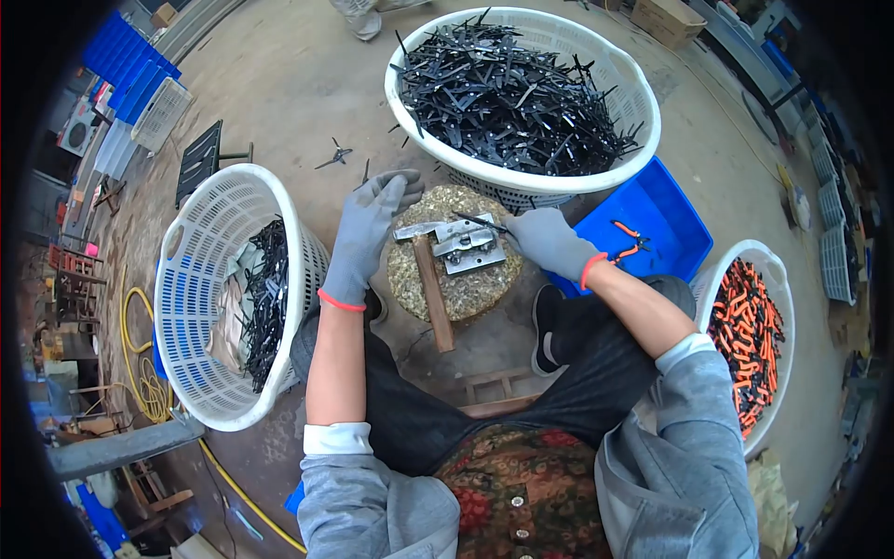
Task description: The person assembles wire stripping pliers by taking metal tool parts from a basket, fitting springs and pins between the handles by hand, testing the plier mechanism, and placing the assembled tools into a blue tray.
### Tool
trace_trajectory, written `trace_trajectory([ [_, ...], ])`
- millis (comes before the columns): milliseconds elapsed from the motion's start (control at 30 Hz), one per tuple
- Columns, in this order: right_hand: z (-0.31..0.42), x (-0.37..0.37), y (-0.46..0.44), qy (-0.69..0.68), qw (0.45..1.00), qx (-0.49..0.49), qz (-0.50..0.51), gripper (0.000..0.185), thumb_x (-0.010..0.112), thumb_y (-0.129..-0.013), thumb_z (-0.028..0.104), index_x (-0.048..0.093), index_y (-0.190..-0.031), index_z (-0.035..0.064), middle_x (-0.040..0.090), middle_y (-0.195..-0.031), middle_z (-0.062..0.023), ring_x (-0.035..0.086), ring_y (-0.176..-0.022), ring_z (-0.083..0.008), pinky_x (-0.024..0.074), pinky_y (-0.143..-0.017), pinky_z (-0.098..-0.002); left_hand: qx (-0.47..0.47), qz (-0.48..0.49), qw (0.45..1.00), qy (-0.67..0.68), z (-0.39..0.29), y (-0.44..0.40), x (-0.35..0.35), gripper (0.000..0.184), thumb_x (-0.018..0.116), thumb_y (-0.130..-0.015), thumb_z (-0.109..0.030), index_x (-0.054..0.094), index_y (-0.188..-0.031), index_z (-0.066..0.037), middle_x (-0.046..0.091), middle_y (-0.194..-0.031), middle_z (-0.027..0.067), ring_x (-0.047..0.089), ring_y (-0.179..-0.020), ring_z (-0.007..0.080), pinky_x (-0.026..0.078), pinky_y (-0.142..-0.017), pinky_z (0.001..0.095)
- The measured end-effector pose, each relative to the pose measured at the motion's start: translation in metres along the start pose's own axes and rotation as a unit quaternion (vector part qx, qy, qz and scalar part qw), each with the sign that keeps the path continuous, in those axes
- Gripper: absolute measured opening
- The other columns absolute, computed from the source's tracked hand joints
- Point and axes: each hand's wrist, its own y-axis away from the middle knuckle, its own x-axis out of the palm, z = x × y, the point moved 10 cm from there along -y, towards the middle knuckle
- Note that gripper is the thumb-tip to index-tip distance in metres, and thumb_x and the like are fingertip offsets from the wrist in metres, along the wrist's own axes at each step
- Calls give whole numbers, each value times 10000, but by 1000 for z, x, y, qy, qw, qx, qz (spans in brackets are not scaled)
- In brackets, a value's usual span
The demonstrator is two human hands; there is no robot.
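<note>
My left hand (374, 216), in a grey glove, is held closed beside the round stone block (410, 298). A thin dark tip shows by its fingers; whether they grip it is unclear. My right hand (549, 240), gloved too, pinches a dark slender metal piece (477, 222), perhaps a plier part, over the metal fixture (470, 256). That fixture is a small plate with raised blocks, lying on the stone. Left of it rests a hammer (433, 293), its head up against the fixture and its wooden handle pointing towards me.
A big white basket (399, 93) heaped with black plier parts stands ahead. Another white basket (182, 326) with dark parts is at left. On the right are a blue tray (684, 219) holding orange-handled pliers (630, 240) and a basket (782, 373) of orange-and-black pieces.
</note>
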Motion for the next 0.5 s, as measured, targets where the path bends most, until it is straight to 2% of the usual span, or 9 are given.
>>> trace_trajectory([
  [100,1,-22,0,-40,998,10,-51,212,519,-867,275,583,-921,80,595,-624,-136,609,-595,-340,464,-522,-460,6,5,1000,-9,-5,4,2,408,458,-952,-266,514,-1139,92,595,-1122,199,590,-1034,246,434,-950,334],
  [200,6,-67,5,-119,977,34,-174,218,516,-866,276,601,-874,75,602,-644,-146,610,-607,-344,465,-538,-462,10,9,1000,-12,-3,2,2,401,450,-956,-258,512,-1137,93,596,-1121,198,591,-1031,245,433,-950,332],
  [300,-2,9,5,-12,1000,28,0,239,520,-864,279,612,-805,66,609,-653,-159,605,-591,-350,459,-522,-457,-3,9,1000,-2,5,-2,2,411,454,-954,-267,510,-1141,94,595,-1121,197,593,-1027,243,432,-950,327],
  [400,-15,9,5,-56,998,13,-23,289,515,-874,283,592,-720,51,610,-610,-121,594,-508,-272,438,-451,-389,-7,-1,1000,9,3,-2,2,423,457,-952,-277,508,-1144,96,596,-1116,194,591,-1029,240,433,-947,322],
  [433,-19,17,5,-222,973,57,28,294,510,-880,288,589,-719,55,602,-600,-96,579,-492,-231,421,-434,-355,-11,1,1000,7,4,-1,3,425,457,-951,-281,509,-1142,95,594,-1116,192,589,-1031,239,434,-944,322],
  [467,-19,25,7,-381,916,99,79,300,505,-885,294,585,-719,58,594,-590,-71,565,-477,-190,404,-416,-322,-16,3,1000,5,3,1,4,428,458,-951,-286,511,-1140,94,593,-1116,189,588,-1033,238,435,-942,322],
  [500,-11,25,10,-527,829,138,126,305,500,-891,300,582,-719,62,586,-580,-46,550,-462,-148,387,-399,-288,-19,4,1000,4,3,2,5,430,459,-951,-290,513,-1138,93,592,-1117,187,586,-1035,237,436,-939,322],
])
